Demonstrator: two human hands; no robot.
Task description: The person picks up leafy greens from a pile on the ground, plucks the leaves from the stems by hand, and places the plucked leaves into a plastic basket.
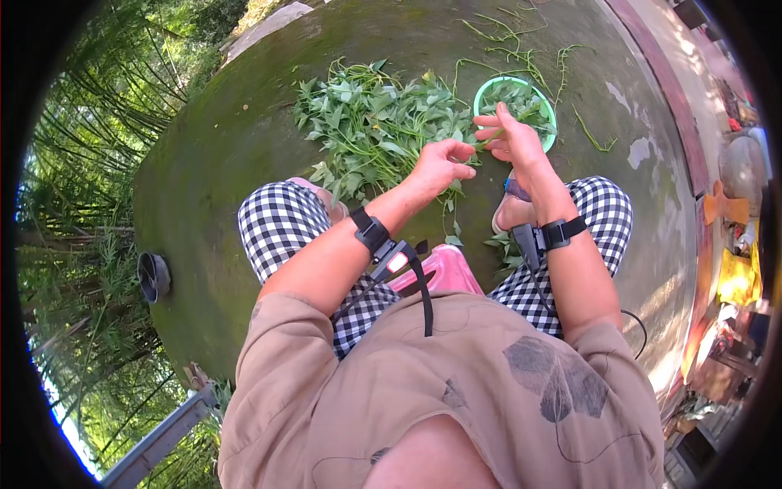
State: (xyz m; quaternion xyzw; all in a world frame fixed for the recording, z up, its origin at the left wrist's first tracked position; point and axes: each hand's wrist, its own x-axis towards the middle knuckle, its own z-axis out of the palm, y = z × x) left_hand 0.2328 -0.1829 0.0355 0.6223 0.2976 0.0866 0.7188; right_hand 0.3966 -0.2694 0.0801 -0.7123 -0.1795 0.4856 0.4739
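My left hand [442,169] is in front of a heap of leafy green vines [366,118], its fingers curled and thumb close to them around a thin leafy stem [474,160]. Facing it, my right hand [519,145] has its fingers stretched out and its thumb apart. Green stem parts show between the two hands, but I cannot tell whether the right fingers touch them. Just beyond the right hand is a round basket with a light green rim [489,84], holding picked leaves [529,106]. The right hand covers part of it.
Stripped stems [521,57] lie scattered on the mossy concrete floor [220,147] behind the basket. I sit on something pink [444,269] between my knees. A dark pot [153,277] stands at the left by bamboo. Assorted goods line the right edge.
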